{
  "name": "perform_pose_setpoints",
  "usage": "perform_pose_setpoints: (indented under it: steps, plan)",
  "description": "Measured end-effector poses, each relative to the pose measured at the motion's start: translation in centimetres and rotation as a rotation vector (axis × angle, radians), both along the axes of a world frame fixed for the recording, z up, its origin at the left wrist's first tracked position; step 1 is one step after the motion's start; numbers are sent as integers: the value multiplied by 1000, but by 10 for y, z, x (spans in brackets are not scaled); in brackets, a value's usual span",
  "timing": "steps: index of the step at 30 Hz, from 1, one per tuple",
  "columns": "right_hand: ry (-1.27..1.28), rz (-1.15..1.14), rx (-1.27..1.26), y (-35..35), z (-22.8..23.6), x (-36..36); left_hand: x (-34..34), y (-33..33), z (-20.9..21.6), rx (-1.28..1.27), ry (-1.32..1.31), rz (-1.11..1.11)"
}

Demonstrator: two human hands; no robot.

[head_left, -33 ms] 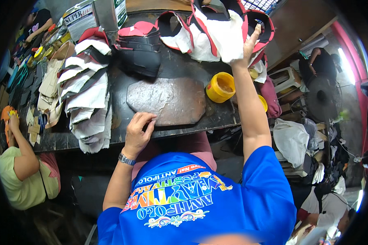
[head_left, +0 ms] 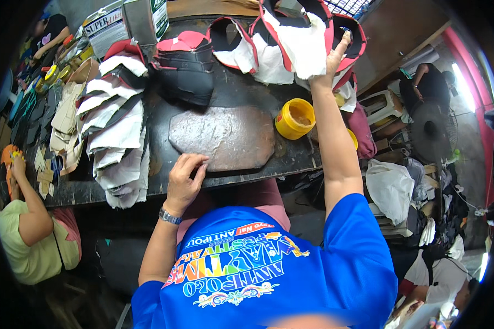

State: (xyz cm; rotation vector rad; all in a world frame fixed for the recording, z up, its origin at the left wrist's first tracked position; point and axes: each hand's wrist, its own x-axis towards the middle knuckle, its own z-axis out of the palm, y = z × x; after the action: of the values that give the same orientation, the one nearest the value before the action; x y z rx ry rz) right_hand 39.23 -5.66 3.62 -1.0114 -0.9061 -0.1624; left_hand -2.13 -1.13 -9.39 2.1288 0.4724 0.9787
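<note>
My right hand [head_left: 333, 64] is stretched to the far side of the table, closed at the edge of a shoe upper [head_left: 302, 46] with red trim and a white cloth lining. Some of its fingers are hidden. Beside it stand more red-edged shoe uppers [head_left: 242, 57], their white linings hanging loose. My left hand [head_left: 185, 176] rests at the near left corner of a worn brown board [head_left: 222, 137]. Its fingers are loosely bent, with the thumb a little apart, and nothing shows in them.
A yellow glue tub [head_left: 295, 118] stands open right of the board. On the left are a stack of white-lined uppers [head_left: 115, 131] and stacked black pieces [head_left: 184, 77]. Metal cans [head_left: 107, 33] stand behind. A co-worker [head_left: 30, 230] sits at left; a fan [head_left: 431, 129] is at right.
The view has shifted very slightly. Both hands and the shoe uppers keep their places.
</note>
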Motion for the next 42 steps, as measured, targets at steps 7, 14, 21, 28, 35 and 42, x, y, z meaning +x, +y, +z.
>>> perform_pose_setpoints:
  steps: [7,14,21,28,35,42]
  plan:
    - [-291,-743,-438,8,1,93,1,1,0,52,16,5]
    - [-391,-748,-377,33,-4,96,2,0,0,63,22,19]
    - [-398,-536,-344,66,-18,79,2,0,2,79,11,25]
    - [-477,-678,-1008,80,-15,74,3,-1,3,55,1,24]
    - [-882,-972,-387,113,5,3,3,0,2,102,4,30]
    - [-660,211,-821,175,-14,-92,2,0,3,136,50,5]
